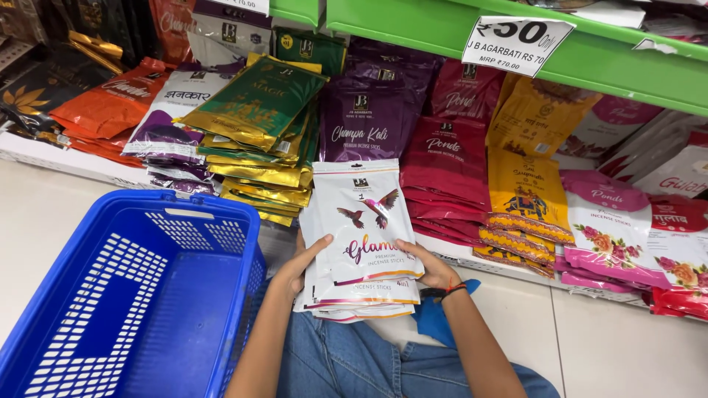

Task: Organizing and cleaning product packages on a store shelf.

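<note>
You're holding a stack of white pouches (pixel 363 239) at the centre of the frame, your left hand (pixel 295 267) and right hand (pixel 430 267) clasping its edges, thumbs on the top pouch (hummingbird print). You seem mid-sorting; next calls for a firm grip toward the blue basket (pixel 140 295) at lower left, or the shelf (pixel 457 254).

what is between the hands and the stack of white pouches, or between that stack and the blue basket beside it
Nothing visible. The left hand and right hand grip the stack of white bird-printed pouches directly by its sides. The blue perforated plastic basket sits just left of the left hand, its top open, with no object across the gap.
</note>
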